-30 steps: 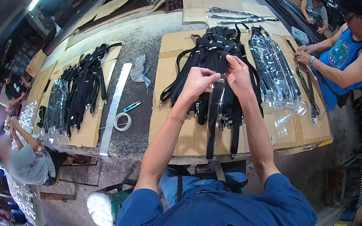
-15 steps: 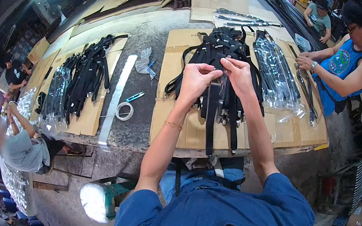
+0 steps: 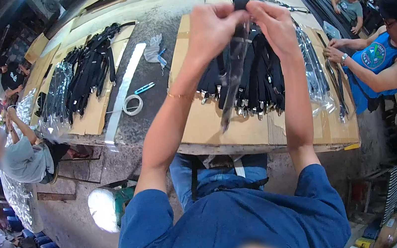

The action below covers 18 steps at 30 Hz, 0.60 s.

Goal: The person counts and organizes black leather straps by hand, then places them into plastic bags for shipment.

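Both my hands are raised above the cardboard, pinching the top of a black strap in a clear plastic sleeve (image 3: pixel 236 71). My left hand (image 3: pixel 211 29) grips it from the left, and my right hand (image 3: pixel 273 24) closes on it from the right. The sleeve hangs down below my fingers, slightly slanted. Behind and under it lies a pile of black straps (image 3: pixel 265 75) with metal clips at their lower ends. Bagged straps (image 3: pixel 312 69) lie just right of that pile.
A second strap pile (image 3: pixel 96 69) lies on cardboard at the left. Between the piles are a tape roll (image 3: pixel 133 105), a blue cutter (image 3: pixel 144 88), a white strip (image 3: pixel 128 83) and crumpled plastic (image 3: pixel 153 52). Co-workers are at the left (image 3: pixel 27 156) and right (image 3: pixel 381 62).
Both my hands have risen away from the pile with the sleeved strap, which now hangs more fully in view. The view has shifted slightly.
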Each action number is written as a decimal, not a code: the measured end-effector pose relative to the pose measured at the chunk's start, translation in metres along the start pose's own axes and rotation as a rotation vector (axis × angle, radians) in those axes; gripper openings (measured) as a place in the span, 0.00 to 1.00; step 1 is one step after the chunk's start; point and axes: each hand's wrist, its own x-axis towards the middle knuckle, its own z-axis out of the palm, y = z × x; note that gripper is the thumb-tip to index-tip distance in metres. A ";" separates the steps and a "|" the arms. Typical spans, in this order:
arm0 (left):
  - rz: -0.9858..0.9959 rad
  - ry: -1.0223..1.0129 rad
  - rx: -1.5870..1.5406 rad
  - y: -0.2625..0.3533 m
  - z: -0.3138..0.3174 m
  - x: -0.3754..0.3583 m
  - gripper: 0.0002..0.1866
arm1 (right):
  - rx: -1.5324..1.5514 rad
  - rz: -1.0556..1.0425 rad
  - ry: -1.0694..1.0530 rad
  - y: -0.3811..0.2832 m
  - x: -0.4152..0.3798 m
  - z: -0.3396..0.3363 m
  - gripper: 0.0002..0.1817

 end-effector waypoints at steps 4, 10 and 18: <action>0.127 0.243 0.006 0.019 -0.009 0.022 0.08 | 0.388 0.097 -0.120 0.038 -0.049 0.036 0.26; 0.057 0.237 -0.176 0.029 -0.031 0.044 0.08 | -0.016 0.495 -0.074 0.105 -0.182 0.059 0.08; 0.057 0.399 -0.037 0.045 -0.049 0.050 0.08 | -0.090 0.652 -0.483 0.106 -0.226 0.040 0.14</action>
